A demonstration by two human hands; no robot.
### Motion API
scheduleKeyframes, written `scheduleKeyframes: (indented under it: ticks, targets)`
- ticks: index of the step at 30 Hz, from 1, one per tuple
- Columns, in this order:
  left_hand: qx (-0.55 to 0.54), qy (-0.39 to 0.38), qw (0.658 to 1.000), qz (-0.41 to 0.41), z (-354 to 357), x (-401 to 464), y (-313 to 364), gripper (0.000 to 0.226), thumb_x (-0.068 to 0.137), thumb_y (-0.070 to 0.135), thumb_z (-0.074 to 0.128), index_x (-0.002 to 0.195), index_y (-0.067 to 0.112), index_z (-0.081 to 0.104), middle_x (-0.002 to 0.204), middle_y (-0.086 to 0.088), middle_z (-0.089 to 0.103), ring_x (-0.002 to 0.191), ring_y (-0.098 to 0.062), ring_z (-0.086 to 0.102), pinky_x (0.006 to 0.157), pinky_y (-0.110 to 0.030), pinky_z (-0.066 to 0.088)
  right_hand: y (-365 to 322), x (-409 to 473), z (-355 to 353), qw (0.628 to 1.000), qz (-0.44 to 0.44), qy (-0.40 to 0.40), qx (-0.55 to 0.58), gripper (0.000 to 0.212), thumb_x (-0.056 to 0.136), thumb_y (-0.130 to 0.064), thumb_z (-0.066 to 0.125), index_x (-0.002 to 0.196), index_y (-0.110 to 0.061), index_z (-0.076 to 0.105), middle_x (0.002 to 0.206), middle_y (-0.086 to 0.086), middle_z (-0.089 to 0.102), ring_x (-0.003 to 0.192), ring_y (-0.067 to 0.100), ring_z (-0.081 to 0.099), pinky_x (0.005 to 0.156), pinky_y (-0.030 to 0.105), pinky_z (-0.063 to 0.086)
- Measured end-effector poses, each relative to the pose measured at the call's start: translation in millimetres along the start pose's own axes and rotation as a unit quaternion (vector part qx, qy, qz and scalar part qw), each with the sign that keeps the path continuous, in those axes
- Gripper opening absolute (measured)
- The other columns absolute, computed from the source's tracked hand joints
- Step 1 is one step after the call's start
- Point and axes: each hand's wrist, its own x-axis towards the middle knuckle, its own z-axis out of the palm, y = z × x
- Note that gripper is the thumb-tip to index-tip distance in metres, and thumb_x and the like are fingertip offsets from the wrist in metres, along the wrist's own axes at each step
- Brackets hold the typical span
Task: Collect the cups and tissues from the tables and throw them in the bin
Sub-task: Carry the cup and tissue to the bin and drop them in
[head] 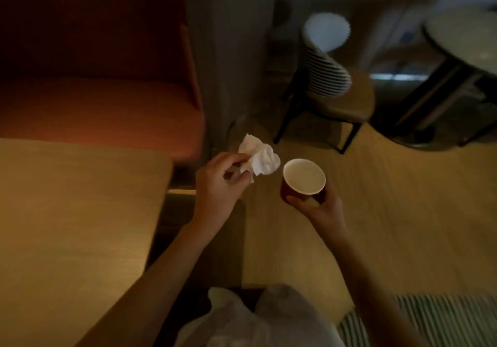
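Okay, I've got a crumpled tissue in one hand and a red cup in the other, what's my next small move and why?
Probably push the tissue into the cup. Your left hand pinches the tissue right beside the cup your right hand holds, and the cup looks empty and open upward. That would free one hand for more litter. No bin is clearly visible in this blurred view.

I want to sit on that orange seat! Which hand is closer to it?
Left. The left hand, pinching the tissue, is just past the orange seat's corner. The right hand holds the red cup farther off, over the floor.
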Motion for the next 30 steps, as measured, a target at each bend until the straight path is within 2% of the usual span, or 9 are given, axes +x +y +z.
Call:
scheduleKeyframes:
  ticks: [4, 10, 13, 17, 19, 22, 25, 30]
  targets:
    - [-0.023, -0.066, 0.997, 0.016, 93.7, -4.7, 38.4, 0.029, 0.076, 0.009, 0.076, 0.103, 0.007, 0.068, 0.101, -0.002, 0.068, 0.085, -0.001, 0.064, 0.070, -0.008, 0.050, 24.4, -8.5, -97.0, 0.996, 0.016, 0.088, 0.013, 0.068, 0.069, -0.013, 0.083, 0.124, -0.031, 0.047, 0.114, -0.018, 0.059, 0.106, -0.003, 0.059, 0.081, 0.011, 0.049]
    - [-0.081, -0.183, 0.979, 0.022, 204.0, -7.1, 96.2, 0.036, 0.075, 0.009, 0.077, 0.106, 0.022, 0.063, 0.105, 0.001, 0.065, 0.092, -0.009, 0.065, 0.072, -0.013, 0.053, 59.9, -24.7, -213.0, 0.978, 0.063, 0.201, 0.004, 0.069, 0.069, -0.017, 0.083, 0.128, -0.024, 0.049, 0.119, -0.012, 0.061, 0.110, 0.005, 0.059, 0.089, 0.024, 0.050]
    - [-0.065, -0.245, 0.967, 0.037, 252.1, 6.7, 111.8, 0.036, 0.075, 0.013, 0.076, 0.106, 0.024, 0.063, 0.106, 0.007, 0.063, 0.092, 0.000, 0.061, 0.072, -0.009, 0.051, 76.6, -22.0, -250.7, 0.965, 0.078, 0.252, -0.002, 0.070, 0.069, -0.015, 0.083, 0.130, -0.020, 0.048, 0.124, -0.004, 0.060, 0.114, 0.008, 0.057, 0.094, 0.029, 0.050]
    - [-0.062, -0.311, 0.946, 0.066, 318.8, 41.3, 126.5, 0.037, 0.076, 0.014, 0.075, 0.104, 0.032, 0.060, 0.101, 0.019, 0.058, 0.091, 0.017, 0.054, 0.069, -0.002, 0.047, 91.7, -1.3, -294.0, 0.945, 0.087, 0.314, -0.001, 0.070, 0.069, -0.012, 0.082, 0.129, -0.021, 0.048, 0.124, -0.004, 0.059, 0.114, 0.008, 0.057, 0.093, 0.025, 0.049]
    - [-0.074, -0.332, 0.937, 0.083, 354.4, 63.0, 132.1, 0.037, 0.076, 0.013, 0.075, 0.105, 0.032, 0.061, 0.101, 0.022, 0.057, 0.092, 0.015, 0.055, 0.071, -0.003, 0.048, 96.7, 15.4, -316.2, 0.935, 0.090, 0.344, -0.005, 0.070, 0.068, -0.010, 0.083, 0.128, -0.022, 0.048, 0.122, -0.006, 0.059, 0.114, 0.006, 0.056, 0.093, 0.023, 0.048]
    - [-0.079, -0.361, 0.920, 0.129, 411.4, 101.3, 144.7, 0.035, 0.076, 0.012, 0.075, 0.108, 0.023, 0.066, 0.106, 0.012, 0.062, 0.091, 0.007, 0.057, 0.072, -0.005, 0.049, 100.1, 44.9, -351.7, 0.918, 0.089, 0.387, -0.021, 0.070, 0.067, -0.010, 0.083, 0.127, -0.023, 0.049, 0.119, -0.010, 0.059, 0.114, 0.007, 0.056, 0.095, 0.026, 0.048]
    - [-0.080, -0.410, 0.892, 0.172, 471.1, 144.6, 168.6, 0.034, 0.079, 0.014, 0.073, 0.111, 0.020, 0.066, 0.111, 0.008, 0.063, 0.093, 0.001, 0.058, 0.072, -0.009, 0.051, 99.3, 70.4, -386.1, 0.893, 0.106, 0.437, -0.021, 0.073, 0.067, -0.010, 0.083, 0.129, -0.023, 0.047, 0.122, -0.008, 0.058, 0.115, 0.007, 0.055, 0.098, 0.029, 0.048]
    - [-0.112, -0.480, 0.836, 0.244, 563.7, 188.5, 214.5, 0.035, 0.080, 0.013, 0.072, 0.113, 0.018, 0.065, 0.109, 0.012, 0.058, 0.097, -0.004, 0.058, 0.079, -0.023, 0.054, 107.3, 92.5, -432.3, 0.848, 0.144, 0.509, -0.043, 0.071, 0.066, -0.014, 0.084, 0.124, -0.029, 0.046, 0.118, -0.010, 0.057, 0.114, 0.008, 0.055, 0.099, 0.033, 0.048]
